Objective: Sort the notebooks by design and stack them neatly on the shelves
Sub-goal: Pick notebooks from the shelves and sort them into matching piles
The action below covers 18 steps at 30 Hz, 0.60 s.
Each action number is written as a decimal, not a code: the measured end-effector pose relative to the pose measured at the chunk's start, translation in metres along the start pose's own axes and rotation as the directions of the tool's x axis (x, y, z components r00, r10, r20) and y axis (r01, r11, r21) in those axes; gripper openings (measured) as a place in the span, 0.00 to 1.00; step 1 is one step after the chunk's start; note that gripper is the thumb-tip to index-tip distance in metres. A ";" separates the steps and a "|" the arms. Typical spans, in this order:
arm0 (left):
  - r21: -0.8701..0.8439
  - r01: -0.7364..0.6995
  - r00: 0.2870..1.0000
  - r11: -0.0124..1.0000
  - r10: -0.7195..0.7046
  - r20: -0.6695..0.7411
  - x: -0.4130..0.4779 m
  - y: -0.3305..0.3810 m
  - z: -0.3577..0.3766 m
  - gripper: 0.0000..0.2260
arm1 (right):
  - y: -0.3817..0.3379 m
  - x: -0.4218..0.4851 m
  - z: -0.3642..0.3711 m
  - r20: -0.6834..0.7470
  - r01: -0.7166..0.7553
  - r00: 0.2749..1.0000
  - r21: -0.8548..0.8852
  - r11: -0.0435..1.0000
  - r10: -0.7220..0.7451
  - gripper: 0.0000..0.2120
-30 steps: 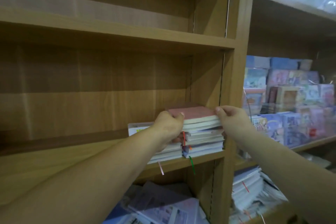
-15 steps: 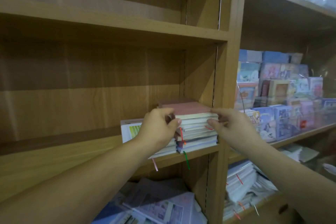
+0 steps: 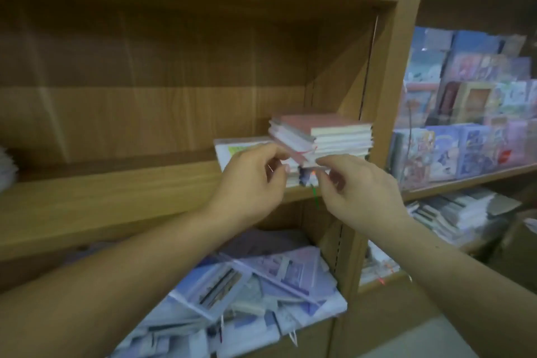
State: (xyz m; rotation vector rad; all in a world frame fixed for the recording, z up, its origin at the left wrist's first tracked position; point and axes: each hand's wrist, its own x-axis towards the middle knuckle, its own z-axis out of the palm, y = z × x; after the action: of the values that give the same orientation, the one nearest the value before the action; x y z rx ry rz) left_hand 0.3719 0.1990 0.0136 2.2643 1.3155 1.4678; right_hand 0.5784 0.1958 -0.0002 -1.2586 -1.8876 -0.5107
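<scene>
Head view: a stack of notebooks (image 3: 334, 136), pink cover on top, sits at the right end of the wooden shelf (image 3: 116, 197), against its side panel. The left hand (image 3: 250, 180) and right hand (image 3: 357, 186), fingers curled, meet at the stack's lower front edge. Blur hides whether either hand grips anything.

Two hands: left hand (image 3: 250, 183), right hand (image 3: 360, 189); one notebook stack (image 3: 337, 136) (layers blurred).

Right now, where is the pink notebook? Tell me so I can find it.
In the wooden bookcase, follow the middle shelf to its right end. A notebook stack sits there. The pink notebook lies on top, cover showing; those below show only edges.
</scene>
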 end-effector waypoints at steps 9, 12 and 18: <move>0.079 0.418 0.880 0.905 -0.425 0.211 -0.190 -0.112 0.001 0.06 | -0.065 -0.107 0.121 0.710 -0.374 0.693 0.205 0.904 0.125 0.13; -0.013 0.632 0.766 0.775 -0.622 0.163 -0.224 -0.134 0.011 0.09 | -0.088 -0.137 0.159 0.706 -0.522 0.684 0.295 0.801 0.186 0.18; -0.286 0.833 0.527 0.474 -0.837 0.147 -0.250 -0.170 0.023 0.17 | -0.095 -0.173 0.210 0.437 -0.375 0.870 0.278 0.884 0.231 0.13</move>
State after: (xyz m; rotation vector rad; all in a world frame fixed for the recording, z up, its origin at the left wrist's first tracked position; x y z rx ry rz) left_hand 0.2546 0.1281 -0.2574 1.0511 1.6624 1.1577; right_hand 0.4436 0.2013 -0.2552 -1.4495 -1.9275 0.2719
